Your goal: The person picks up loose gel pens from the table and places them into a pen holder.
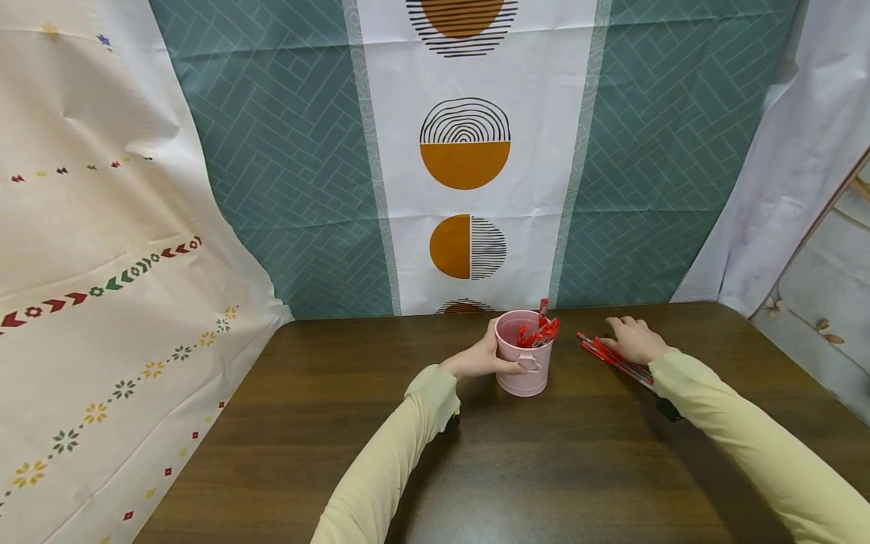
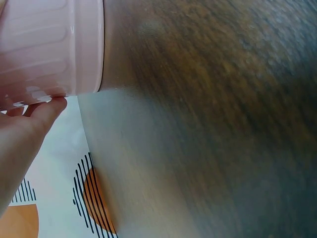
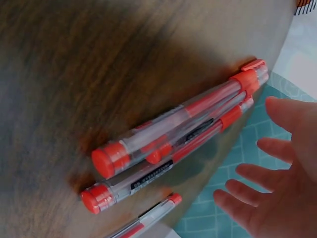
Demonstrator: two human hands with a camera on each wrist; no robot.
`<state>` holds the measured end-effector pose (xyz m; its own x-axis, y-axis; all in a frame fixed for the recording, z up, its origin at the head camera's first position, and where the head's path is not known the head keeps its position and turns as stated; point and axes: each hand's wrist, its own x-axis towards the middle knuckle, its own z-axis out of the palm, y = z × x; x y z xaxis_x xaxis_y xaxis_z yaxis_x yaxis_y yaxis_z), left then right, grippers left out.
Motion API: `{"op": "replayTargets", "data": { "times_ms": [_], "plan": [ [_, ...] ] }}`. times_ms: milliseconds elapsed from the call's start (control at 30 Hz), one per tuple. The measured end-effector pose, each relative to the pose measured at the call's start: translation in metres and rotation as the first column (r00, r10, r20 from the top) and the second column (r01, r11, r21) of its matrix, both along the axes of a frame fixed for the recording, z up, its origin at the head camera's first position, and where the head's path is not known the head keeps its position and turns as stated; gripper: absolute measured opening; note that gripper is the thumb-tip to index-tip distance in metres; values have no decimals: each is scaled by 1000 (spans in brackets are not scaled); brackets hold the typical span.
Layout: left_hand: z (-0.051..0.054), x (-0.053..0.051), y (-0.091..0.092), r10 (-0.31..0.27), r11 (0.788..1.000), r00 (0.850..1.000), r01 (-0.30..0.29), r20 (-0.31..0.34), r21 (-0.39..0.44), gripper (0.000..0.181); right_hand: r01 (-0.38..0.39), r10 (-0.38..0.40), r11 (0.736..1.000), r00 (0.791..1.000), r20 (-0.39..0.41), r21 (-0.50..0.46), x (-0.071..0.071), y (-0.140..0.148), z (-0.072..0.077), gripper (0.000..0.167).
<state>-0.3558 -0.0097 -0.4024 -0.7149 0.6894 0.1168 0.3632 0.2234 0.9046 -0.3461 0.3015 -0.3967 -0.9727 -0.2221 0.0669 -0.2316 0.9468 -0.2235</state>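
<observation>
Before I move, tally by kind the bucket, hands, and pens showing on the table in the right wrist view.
Pink bucket: 1
Hands (left hand, right hand): 2
Loose pens: 4
Total: 7, leaving out the pens in the bucket, which overlap too much to count.

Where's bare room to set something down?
Bare: tabletop left of the left sleeve, and between it and the right sleeve, in front of the pink bucket. Crowded: right of the bucket, where loose red pens lie by the right hand.

Screened workspace, room type unclear: wooden table (image 1: pixel 306 438), patterned hangings (image 1: pixel 279 151) around.
</observation>
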Motion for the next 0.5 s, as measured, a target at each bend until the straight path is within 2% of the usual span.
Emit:
{"op": "replayTargets", "data": {
  "times_ms": [500],
  "plan": [
    [0, -2, 0, 8, 1000, 1000, -8, 2, 1, 87, 15, -14, 998, 1000, -13, 60, -5, 1, -5, 47]
  ]
}}
